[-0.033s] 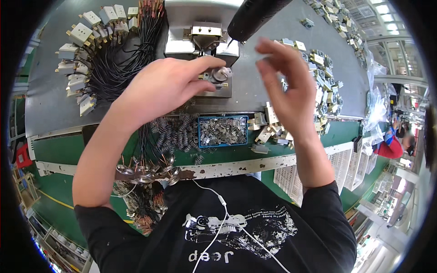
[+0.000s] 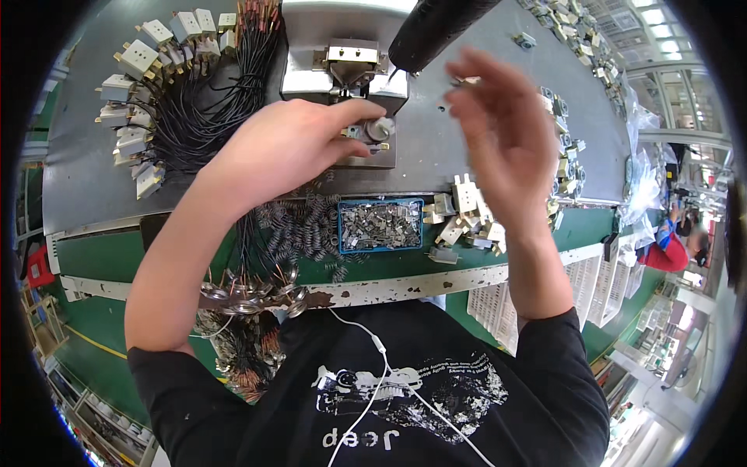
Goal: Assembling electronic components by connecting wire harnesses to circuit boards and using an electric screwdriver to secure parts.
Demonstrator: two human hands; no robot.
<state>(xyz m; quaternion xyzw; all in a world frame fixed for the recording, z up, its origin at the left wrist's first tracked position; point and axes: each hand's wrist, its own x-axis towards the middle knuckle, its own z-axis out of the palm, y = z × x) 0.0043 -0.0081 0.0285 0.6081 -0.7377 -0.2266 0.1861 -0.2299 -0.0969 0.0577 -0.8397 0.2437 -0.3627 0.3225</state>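
My left hand [image 2: 288,140] reaches over a metal block [image 2: 379,161]. Its thumb and index finger close round a small metal part with a round grey piece [image 2: 380,129] on top. The palm side and the other fingers are hidden. To the right, my right hand [image 2: 513,144] is raised over the table and smeared by motion. Its thumb and fingers curl toward each other, with a small greyish thing [image 2: 467,80] between the tips, too blurred to name. A black electric screwdriver [image 2: 436,35] hangs between the hands, its bit beside the metal fixture [image 2: 354,62].
White plug bodies [image 2: 140,58] with black cables [image 2: 194,117] lie at the left. Loose springs [image 2: 303,226] and a blue tray [image 2: 341,233] of small metal pieces sit at the front edge. More white plug parts [image 2: 464,198] lie to the right.
My right hand has shifted to the right, and a small thing shows between its fingertips. My left hand stays almost in place; the round grey piece has tilted or shifted slightly.
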